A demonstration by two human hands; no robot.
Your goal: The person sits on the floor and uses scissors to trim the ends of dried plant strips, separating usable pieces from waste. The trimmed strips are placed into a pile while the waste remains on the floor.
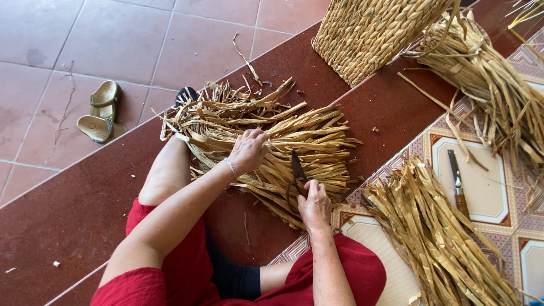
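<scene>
A flat woven piece of dried straw strips (266,144) lies across my lap and over my left leg, its loose ends fanning out toward the dark red step (85,198) in front of me. I judge it sits there because my legs give it a steady bed and bring the ragged ends close to my hands.

My left hand (248,150) rests on top of it with the fingers curled down onto the strips, pressing them flat so they do not slide; a thin bracelet (230,167) circles that wrist. My right hand (314,205) is closed around the handles of a pair of dark scissors (297,173), the blades pointing away from me and lying against the near edge of the strips, just beside the pressing hand. Whether the blades are parted or together I cannot tell from here.

To my right, on the patterned tile (481,187), lies a second bundle of loose straw strips (436,238), near my right knee and so within reach. Just beyond it a knife with a wooden handle (458,184) lies flat on the tile. Farther up sits a woven basket (374,34), tilted, with another heap of straw (493,85) beside it, some strands touching its wall.

Well apart on the left, on the pale pink floor tiles (113,34), a pair of green sandals (101,112) stands side by side, off the step.
</scene>
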